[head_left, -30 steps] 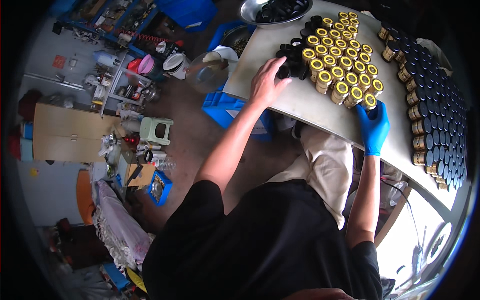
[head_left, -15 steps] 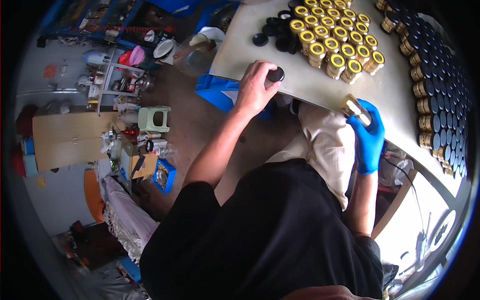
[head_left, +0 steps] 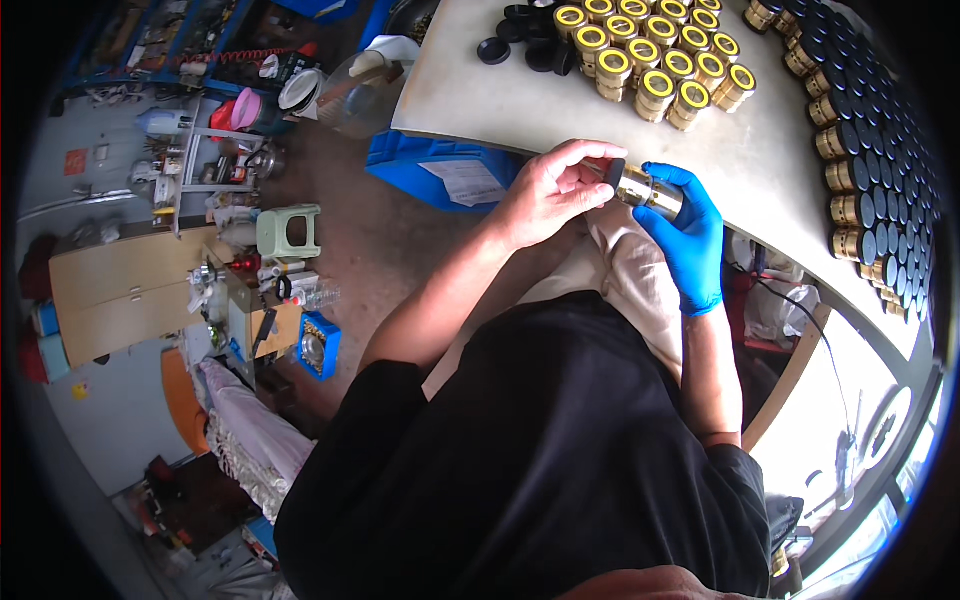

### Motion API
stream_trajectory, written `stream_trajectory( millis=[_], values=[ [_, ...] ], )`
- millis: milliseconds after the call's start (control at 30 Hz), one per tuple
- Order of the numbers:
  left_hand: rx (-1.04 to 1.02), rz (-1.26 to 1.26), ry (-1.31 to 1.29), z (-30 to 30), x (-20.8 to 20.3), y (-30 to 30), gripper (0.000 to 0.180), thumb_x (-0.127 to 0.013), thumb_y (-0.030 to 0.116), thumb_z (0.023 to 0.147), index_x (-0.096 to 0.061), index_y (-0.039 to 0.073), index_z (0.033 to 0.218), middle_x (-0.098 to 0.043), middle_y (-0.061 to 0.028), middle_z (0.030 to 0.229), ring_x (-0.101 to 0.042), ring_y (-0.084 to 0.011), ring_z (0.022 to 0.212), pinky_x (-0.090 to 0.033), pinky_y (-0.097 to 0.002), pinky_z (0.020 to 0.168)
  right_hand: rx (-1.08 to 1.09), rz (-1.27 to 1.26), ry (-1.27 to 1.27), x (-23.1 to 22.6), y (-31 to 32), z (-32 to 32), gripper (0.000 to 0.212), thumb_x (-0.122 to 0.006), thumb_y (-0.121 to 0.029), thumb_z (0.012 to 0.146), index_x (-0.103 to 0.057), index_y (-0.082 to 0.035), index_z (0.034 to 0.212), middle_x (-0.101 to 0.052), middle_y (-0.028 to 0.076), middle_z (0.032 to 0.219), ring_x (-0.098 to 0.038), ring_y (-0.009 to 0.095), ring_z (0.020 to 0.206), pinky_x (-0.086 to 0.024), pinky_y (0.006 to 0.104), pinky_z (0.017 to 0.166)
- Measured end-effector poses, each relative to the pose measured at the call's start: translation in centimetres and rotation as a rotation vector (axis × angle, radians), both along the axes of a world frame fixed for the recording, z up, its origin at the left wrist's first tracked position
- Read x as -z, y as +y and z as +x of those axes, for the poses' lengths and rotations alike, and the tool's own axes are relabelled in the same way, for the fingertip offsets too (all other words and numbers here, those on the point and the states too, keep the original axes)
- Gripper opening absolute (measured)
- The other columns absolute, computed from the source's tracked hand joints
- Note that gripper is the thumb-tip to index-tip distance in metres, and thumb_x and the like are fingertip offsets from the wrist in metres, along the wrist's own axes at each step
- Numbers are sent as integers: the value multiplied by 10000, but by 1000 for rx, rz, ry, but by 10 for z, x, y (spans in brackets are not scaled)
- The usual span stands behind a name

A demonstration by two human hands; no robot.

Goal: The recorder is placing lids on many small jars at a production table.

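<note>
Gripping a gold metal cylinder, the blue-gloved right hand has its fingers curled around the barrel, forefinger above and thumb below. Just to their left, the bare left hand pinches a black round cap between thumb and fingers, at the cylinder's end; whether the two touch is unclear. Both pieces are at the near edge of the desk. Beyond the fingers stand gold cylinders with yellow ring tops, with loose black caps to their left; far to the right of the fingers are rows of black-capped cylinders. If the cap meets the end at a slant, it could catch or tilt. A loose gloved hold might let the barrel turn or slip, and anything dropped could fall past the desk edge.
</note>
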State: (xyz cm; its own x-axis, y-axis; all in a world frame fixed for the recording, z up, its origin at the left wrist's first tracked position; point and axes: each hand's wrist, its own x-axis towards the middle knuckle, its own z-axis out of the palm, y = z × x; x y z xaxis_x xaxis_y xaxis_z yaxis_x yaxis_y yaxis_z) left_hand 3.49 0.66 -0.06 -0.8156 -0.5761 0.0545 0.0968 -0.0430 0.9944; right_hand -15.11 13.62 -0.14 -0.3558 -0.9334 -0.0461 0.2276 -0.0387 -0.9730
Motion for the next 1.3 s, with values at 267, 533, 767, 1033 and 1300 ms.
stream_trajectory(
  millis=[267,533,767,1033,1300],
  values=[
    [-59,-51,61,0,-7,4,377,-634,-131,943,-673,16,1288,-656,-80,1228,-658,-134,1112,-551,-281,981,-60,119,-143,6,-3,2,322,-695,-7,980,-612,56,1286,-719,140,1125,-721,188,957,-602,305,849],
    [-139,-181,190,8,-17,1,218,-627,-89,933,-727,2,1104,-653,-139,1299,-613,-199,1295,-512,-325,1040,-99,125,-471,6,-4,17,308,-656,-123,1032,-608,78,1262,-736,163,988,-739,216,817,-603,306,784],
    [-46,-254,-56,18,-21,4,301,-672,-60,951,-691,22,1240,-656,-118,1235,-630,-147,1151,-547,-290,920,-68,188,-350,1,-3,17,300,-666,-103,1019,-613,64,1263,-738,145,964,-719,182,791,-588,289,770],
    [-233,-78,-282,9,-14,6,221,-707,43,985,-724,45,1206,-672,-100,1226,-640,-182,1185,-531,-323,1006,-59,112,-186,1,-1,22,321,-713,-42,972,-620,45,1267,-736,128,1005,-714,166,821,-587,284,792],
    [-42,17,-3,19,-3,3,572,-591,88,1065,-396,66,1603,-590,-98,1380,-591,-168,1244,-493,-332,1056,-50,80,-116,4,-2,14,350,-739,5,941,-624,34,1271,-703,125,1161,-706,159,934,-583,281,847]
  ],
)
